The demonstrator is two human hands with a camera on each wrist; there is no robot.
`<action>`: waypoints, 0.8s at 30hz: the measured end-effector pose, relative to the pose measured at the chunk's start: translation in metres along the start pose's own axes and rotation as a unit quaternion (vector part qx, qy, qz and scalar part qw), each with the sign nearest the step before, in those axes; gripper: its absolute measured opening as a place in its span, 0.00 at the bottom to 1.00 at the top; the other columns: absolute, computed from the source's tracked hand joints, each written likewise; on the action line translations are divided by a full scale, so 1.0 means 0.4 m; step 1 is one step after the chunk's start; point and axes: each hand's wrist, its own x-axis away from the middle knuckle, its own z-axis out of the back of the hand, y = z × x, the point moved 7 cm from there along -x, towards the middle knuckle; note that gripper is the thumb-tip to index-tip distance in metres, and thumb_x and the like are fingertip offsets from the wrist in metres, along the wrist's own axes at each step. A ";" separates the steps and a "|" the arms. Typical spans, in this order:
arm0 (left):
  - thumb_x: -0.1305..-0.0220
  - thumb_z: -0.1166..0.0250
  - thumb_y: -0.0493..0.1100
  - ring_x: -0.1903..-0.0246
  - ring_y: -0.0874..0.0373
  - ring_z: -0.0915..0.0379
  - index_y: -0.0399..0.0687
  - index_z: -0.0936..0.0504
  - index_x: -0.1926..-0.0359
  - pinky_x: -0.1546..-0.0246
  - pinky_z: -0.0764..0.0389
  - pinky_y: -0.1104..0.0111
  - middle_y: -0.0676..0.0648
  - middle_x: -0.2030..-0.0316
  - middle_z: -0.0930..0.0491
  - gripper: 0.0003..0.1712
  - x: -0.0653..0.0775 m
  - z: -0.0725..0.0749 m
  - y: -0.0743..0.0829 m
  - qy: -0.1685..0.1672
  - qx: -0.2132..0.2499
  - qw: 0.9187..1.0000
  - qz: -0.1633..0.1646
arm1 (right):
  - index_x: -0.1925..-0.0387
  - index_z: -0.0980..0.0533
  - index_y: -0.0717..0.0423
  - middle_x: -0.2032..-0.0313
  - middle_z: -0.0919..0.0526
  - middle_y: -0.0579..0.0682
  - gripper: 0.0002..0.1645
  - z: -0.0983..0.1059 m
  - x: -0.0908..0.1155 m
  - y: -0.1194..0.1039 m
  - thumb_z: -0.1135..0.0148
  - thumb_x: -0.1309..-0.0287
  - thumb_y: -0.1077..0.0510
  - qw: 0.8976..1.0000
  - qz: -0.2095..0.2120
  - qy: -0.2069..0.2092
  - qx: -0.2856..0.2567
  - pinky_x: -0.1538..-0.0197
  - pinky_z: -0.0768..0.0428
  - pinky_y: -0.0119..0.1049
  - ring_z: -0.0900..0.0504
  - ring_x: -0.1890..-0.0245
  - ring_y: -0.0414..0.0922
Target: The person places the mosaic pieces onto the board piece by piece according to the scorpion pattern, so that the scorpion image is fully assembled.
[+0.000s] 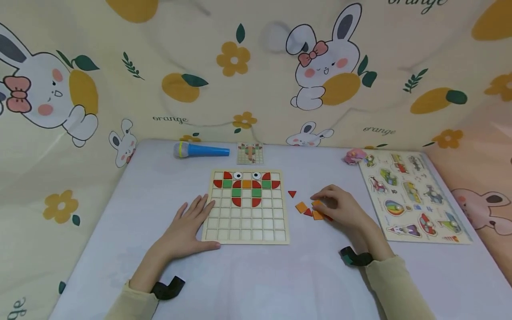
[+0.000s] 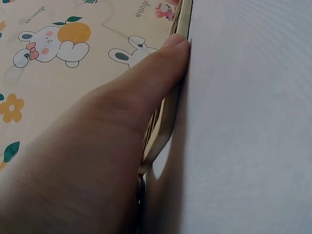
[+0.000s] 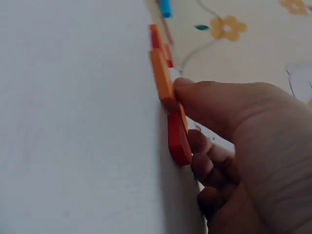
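A square grid board [image 1: 246, 218] lies in the middle of the table, with red quarter-round, green square and orange tiles and two eye tiles in its upper rows. My left hand [image 1: 186, 231] rests flat at the board's left edge, fingers spread; its thumb [image 2: 161, 63] lies along the near edge. To the right of the board, my right hand [image 1: 340, 209] pinches an orange square tile [image 1: 317, 203] between thumb and fingers, low among the loose tiles. Around it lie another orange square [image 1: 301, 207], a red triangle [image 1: 292, 194] and a red piece [image 3: 179, 139] by the curled fingers.
A small pattern card [image 1: 250, 153] lies behind the board, beside a blue toy microphone [image 1: 204, 150]. At the right is a picture puzzle board [image 1: 416, 195] with a pink object [image 1: 354, 156] at its far left corner. A printed cloth hangs behind the table.
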 end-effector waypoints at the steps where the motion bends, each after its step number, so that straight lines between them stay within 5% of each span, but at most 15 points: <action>1: 0.48 0.29 0.80 0.15 0.41 0.64 0.46 0.45 0.15 0.19 0.61 0.38 0.41 0.15 0.55 0.71 0.001 -0.001 -0.002 -0.001 0.000 1.000 0.000 | 0.47 0.13 0.49 0.49 0.16 0.50 0.14 0.000 0.004 0.004 0.28 0.31 0.52 1.000 0.008 0.001 -0.007 0.38 0.24 0.43 0.23 0.47 0.49; 8: 0.49 0.30 0.80 0.16 0.40 0.63 0.46 0.44 0.16 0.20 0.60 0.37 0.41 0.15 0.55 0.71 0.007 0.001 -0.001 0.003 -0.002 1.000 -0.003 | 0.46 0.14 0.49 0.46 0.18 0.48 0.20 0.007 0.019 0.022 0.28 0.40 0.64 0.998 0.055 0.005 -0.020 0.39 0.33 0.21 0.25 0.44 0.47; 14: 0.48 0.30 0.80 0.16 0.40 0.63 0.46 0.44 0.16 0.20 0.59 0.37 0.40 0.15 0.55 0.71 0.001 0.004 0.004 0.005 0.001 1.000 -0.007 | 0.46 0.14 0.52 0.46 0.19 0.50 0.20 0.027 0.020 0.029 0.24 0.40 0.60 0.996 0.071 0.043 0.017 0.50 0.29 0.27 0.26 0.51 0.45; 24: 0.48 0.30 0.81 0.15 0.41 0.64 0.47 0.45 0.15 0.20 0.61 0.37 0.41 0.15 0.56 0.71 0.001 -0.001 0.004 0.004 -0.003 1.000 -0.006 | 0.48 0.14 0.53 0.50 0.19 0.52 0.13 0.016 0.011 0.017 0.27 0.33 0.58 0.996 0.062 0.050 0.031 0.51 0.23 0.33 0.25 0.54 0.47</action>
